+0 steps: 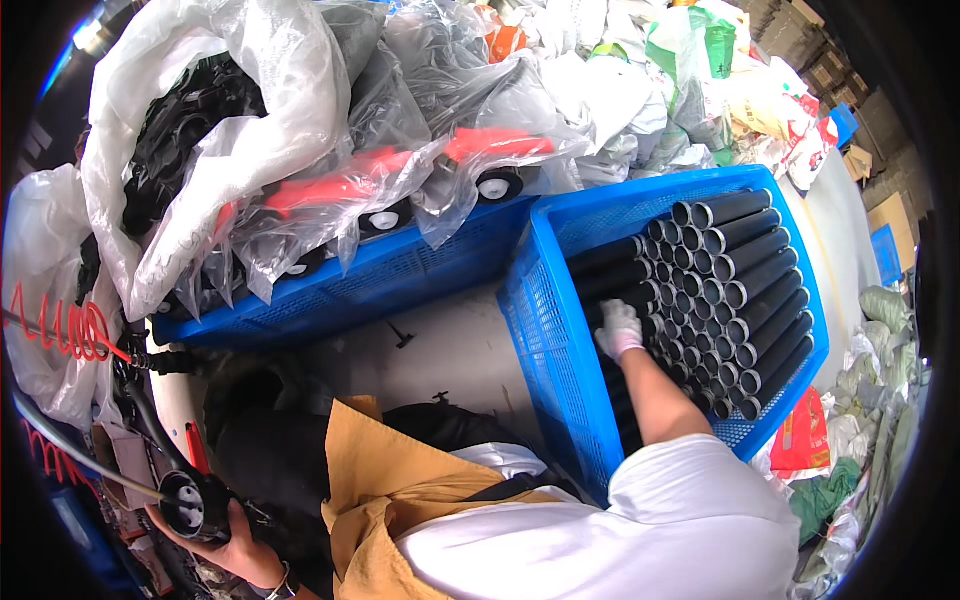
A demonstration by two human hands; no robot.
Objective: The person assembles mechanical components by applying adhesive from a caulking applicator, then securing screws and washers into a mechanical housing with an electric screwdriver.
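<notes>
My right hand (619, 329), in a white glove, reaches into a blue plastic crate (548, 310) and closes on the end of one black tube among several stacked black tubes (745, 290) lying side by side with their open ends toward me. My left hand (238, 548), bare with a band at the wrist, is low at the left and grips a black round part (190, 505) with a hollow face; a thin cable runs from it.
A second blue crate (400, 275) at the left holds red and black parts in clear plastic bags (330, 190). A red coiled hose (70, 330) hangs at far left. White and green bags (880, 400) lie at the right. Brown cloth (370, 480) covers my lap.
</notes>
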